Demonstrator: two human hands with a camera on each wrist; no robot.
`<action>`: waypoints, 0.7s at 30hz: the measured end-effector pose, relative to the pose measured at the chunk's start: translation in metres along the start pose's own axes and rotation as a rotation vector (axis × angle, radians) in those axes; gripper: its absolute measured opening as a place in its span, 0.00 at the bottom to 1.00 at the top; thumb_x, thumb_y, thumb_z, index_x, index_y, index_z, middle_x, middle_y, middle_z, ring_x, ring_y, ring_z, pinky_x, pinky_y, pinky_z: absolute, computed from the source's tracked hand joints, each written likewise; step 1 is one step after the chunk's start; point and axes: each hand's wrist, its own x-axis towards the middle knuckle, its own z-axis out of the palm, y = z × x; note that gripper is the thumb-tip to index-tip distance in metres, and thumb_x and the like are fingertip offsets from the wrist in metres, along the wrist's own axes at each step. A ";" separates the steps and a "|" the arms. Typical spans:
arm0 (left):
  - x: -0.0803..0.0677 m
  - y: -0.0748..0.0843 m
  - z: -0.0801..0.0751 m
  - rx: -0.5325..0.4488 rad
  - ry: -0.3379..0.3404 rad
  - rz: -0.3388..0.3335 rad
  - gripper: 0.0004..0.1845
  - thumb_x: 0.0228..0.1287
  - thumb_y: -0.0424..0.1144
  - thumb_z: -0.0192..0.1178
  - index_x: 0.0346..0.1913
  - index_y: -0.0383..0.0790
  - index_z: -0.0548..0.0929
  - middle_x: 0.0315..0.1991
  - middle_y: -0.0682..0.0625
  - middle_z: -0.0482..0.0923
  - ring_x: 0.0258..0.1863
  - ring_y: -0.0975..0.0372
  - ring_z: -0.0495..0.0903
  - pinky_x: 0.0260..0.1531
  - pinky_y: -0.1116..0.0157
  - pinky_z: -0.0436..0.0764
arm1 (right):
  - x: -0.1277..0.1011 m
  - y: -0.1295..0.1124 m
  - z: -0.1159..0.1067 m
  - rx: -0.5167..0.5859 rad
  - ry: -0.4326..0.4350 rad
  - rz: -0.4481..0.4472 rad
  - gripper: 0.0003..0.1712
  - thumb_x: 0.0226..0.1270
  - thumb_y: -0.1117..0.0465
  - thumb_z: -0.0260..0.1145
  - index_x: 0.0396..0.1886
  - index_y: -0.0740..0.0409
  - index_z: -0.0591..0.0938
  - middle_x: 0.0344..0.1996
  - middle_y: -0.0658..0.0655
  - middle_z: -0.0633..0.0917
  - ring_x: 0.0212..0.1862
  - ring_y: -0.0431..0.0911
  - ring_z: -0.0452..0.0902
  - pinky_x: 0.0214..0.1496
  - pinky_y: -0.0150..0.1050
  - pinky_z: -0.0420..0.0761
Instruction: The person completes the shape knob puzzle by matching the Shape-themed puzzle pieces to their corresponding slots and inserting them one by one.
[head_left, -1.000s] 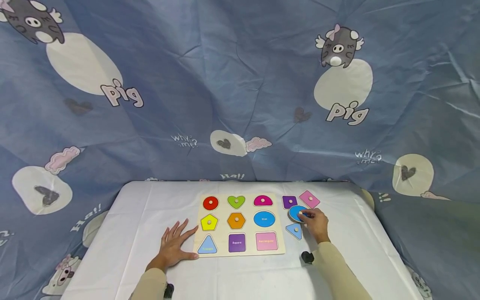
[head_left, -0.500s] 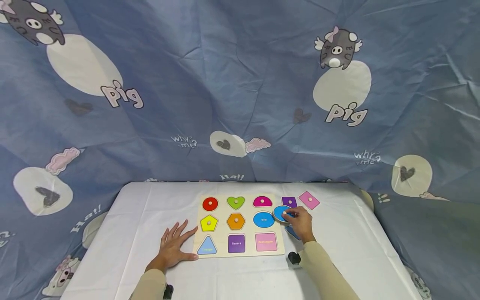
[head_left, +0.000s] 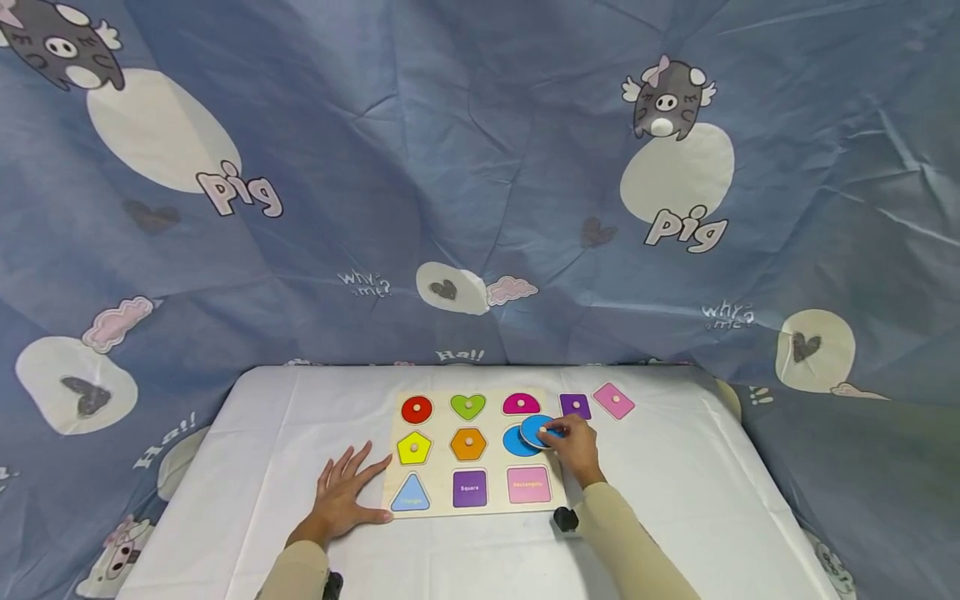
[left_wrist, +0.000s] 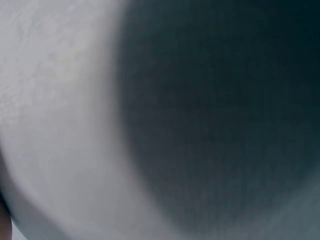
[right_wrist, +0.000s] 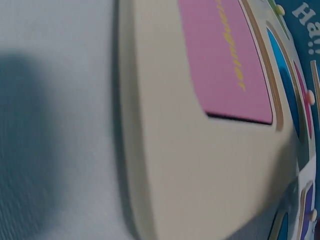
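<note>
Hovering over "Oval" slot (head_left: 517, 442): blue oval piece (head_left: 536, 430), right hand (head_left: 574, 445).

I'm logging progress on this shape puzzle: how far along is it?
Six pieces sit in the board: circle, heart, semicircle, pentagon, hexagon and triangle. In hand: the right hand holds the blue oval piece by its knob, tilted over the oval slot; the left hand rests flat beside the board. Left: the purple square and pink rectangle, both lying off the board.
</note>
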 end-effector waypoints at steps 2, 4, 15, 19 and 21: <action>0.000 0.000 0.000 -0.001 0.000 -0.003 0.52 0.32 0.63 0.75 0.68 0.52 0.71 0.75 0.40 0.50 0.73 0.42 0.40 0.68 0.39 0.33 | -0.001 -0.001 0.003 -0.005 0.000 -0.024 0.08 0.53 0.63 0.75 0.33 0.61 0.88 0.31 0.55 0.81 0.37 0.48 0.75 0.42 0.41 0.80; 0.000 -0.001 0.001 0.000 0.001 -0.005 0.52 0.32 0.63 0.75 0.68 0.52 0.71 0.75 0.40 0.50 0.73 0.43 0.40 0.68 0.39 0.33 | -0.002 -0.002 0.006 -0.010 -0.007 -0.038 0.07 0.53 0.63 0.76 0.32 0.60 0.88 0.30 0.53 0.80 0.36 0.46 0.74 0.40 0.40 0.78; 0.001 -0.002 0.002 0.006 0.003 0.004 0.52 0.33 0.64 0.74 0.68 0.52 0.71 0.75 0.40 0.50 0.73 0.43 0.40 0.68 0.39 0.33 | -0.003 -0.002 0.018 -0.025 -0.024 -0.117 0.07 0.49 0.63 0.78 0.28 0.59 0.88 0.26 0.50 0.80 0.33 0.43 0.74 0.41 0.41 0.76; 0.001 -0.003 0.001 0.001 0.001 0.003 0.52 0.33 0.64 0.74 0.68 0.52 0.71 0.75 0.40 0.50 0.73 0.43 0.40 0.68 0.39 0.32 | -0.002 -0.003 0.021 -0.044 -0.036 -0.110 0.07 0.49 0.62 0.78 0.28 0.57 0.88 0.26 0.49 0.80 0.33 0.43 0.74 0.42 0.42 0.75; 0.001 -0.003 0.002 -0.001 0.003 0.005 0.52 0.33 0.64 0.74 0.68 0.52 0.71 0.75 0.40 0.50 0.73 0.43 0.40 0.68 0.39 0.32 | -0.002 -0.003 0.024 -0.058 -0.035 -0.118 0.07 0.49 0.61 0.78 0.27 0.57 0.88 0.27 0.49 0.80 0.33 0.42 0.74 0.42 0.42 0.75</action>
